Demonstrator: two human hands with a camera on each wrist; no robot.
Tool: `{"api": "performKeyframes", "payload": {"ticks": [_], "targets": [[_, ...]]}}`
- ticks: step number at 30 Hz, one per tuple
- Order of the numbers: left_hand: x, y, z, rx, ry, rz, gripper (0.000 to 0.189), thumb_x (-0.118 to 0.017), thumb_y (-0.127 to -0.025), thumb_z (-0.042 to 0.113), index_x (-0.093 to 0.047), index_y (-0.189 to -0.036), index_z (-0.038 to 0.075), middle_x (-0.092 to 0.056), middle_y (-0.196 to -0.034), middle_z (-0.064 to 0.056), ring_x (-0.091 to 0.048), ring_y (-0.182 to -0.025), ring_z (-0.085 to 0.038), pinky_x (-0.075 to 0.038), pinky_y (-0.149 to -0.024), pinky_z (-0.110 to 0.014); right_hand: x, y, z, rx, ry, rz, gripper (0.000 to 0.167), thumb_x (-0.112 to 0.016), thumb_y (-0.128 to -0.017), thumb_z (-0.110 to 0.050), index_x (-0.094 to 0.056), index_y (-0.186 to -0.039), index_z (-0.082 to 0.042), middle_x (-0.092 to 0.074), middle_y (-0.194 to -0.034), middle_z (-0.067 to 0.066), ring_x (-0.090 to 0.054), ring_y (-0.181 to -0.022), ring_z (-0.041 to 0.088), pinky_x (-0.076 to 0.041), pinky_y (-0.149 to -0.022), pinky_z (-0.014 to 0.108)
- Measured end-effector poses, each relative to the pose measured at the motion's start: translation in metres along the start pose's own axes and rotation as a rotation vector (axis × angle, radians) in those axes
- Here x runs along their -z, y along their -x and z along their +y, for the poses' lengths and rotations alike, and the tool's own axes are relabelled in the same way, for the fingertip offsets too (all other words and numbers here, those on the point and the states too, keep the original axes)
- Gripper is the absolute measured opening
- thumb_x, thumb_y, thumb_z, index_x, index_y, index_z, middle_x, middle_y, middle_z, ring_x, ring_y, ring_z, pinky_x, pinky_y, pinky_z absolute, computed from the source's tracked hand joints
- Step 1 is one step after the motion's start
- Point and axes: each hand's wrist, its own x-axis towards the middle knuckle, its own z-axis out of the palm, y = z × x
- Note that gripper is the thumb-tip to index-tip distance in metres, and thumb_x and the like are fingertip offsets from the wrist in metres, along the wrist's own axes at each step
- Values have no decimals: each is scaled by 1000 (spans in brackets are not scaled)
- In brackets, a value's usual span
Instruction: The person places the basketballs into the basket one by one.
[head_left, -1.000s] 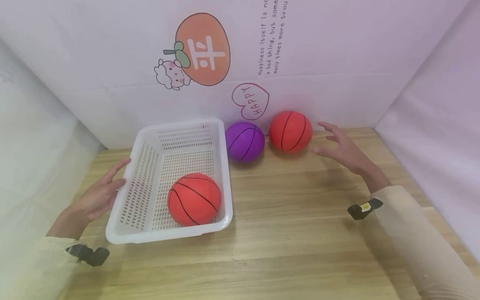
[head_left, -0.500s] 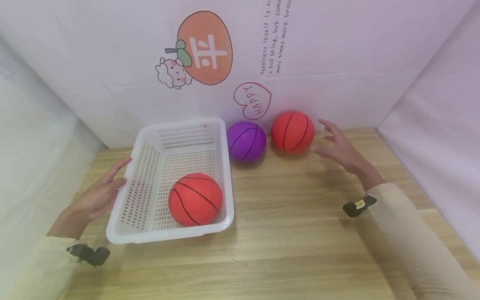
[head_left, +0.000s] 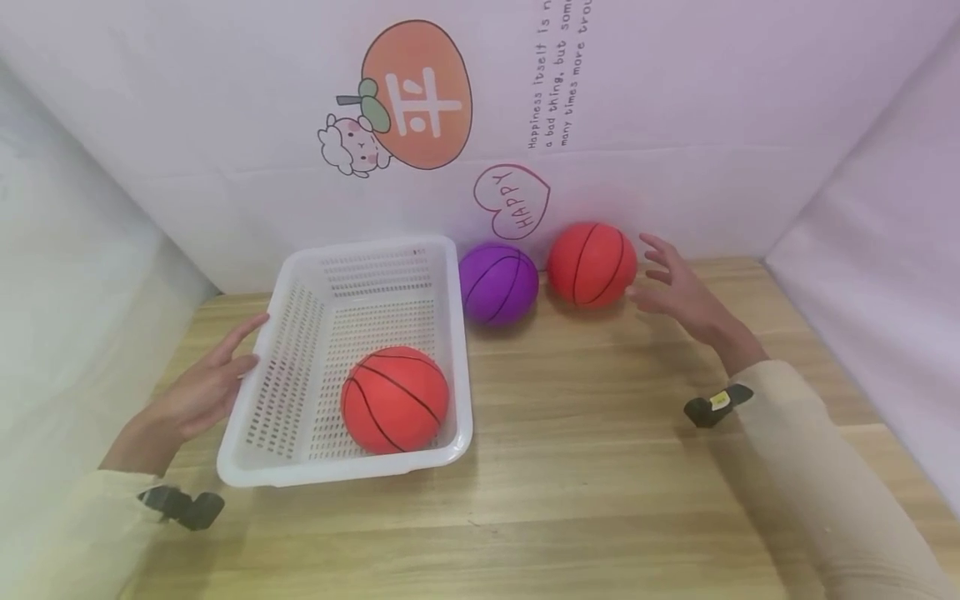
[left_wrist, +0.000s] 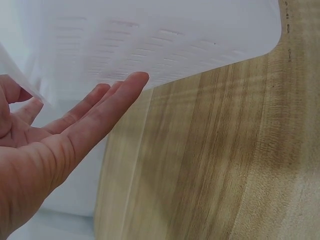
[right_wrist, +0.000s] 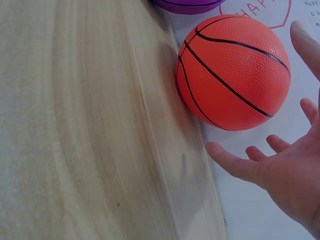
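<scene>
At the left rim of a white plastic basket (head_left: 462, 375) is my left hand (head_left: 201, 392). Its thumb and index finger lie at the rim, and in the left wrist view the other fingers (left_wrist: 107, 107) reach out beneath it along the slotted outer wall. A red toy basketball (head_left: 395, 400) sits inside the basket, near its front right corner. My right hand (head_left: 686, 296) is spread beside a second red basketball (head_left: 592, 265). In the right wrist view, a gap separates the fingers from that ball. A purple basketball (head_left: 499, 285) lies between the basket and the second red ball.
The wooden table (head_left: 570, 467) meets a printed white backdrop (head_left: 660, 108) right behind the two loose balls. White cloth walls (head_left: 885, 217) rise on both sides. Dark camera mounts (head_left: 718, 405) are strapped at both wrists.
My right hand has come slightly closer to the second red ball. The head view has shifted a little, while the left hand, basket and balls keep their places.
</scene>
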Motion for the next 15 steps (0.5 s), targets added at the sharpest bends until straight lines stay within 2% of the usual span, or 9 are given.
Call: {"api": "performKeyframes", "payload": {"ticks": [6, 15], "targets": [[-1, -1, 1, 13, -12, 19, 64, -34, -110, 11, -1, -162, 31, -57, -132, 2, -63, -113, -22, -55, -86, -45, 0, -7, 2, -3, -75, -14, 89, -67, -96, -15, -8, -161, -24, -6, -163, 17, -14, -146, 45, -50, -92, 55], [0, -3, 0, 5, -7, 8, 64, -34, -110, 11, 0, -162, 29, -57, -133, 1, -63, -114, -23, -55, -86, -46, 1, -16, 7, -37, -56, -9, 91, -69, -96, -19, -6, -161, -27, -6, -164, 13, -18, -145, 43, -49, -93, 57]]}}
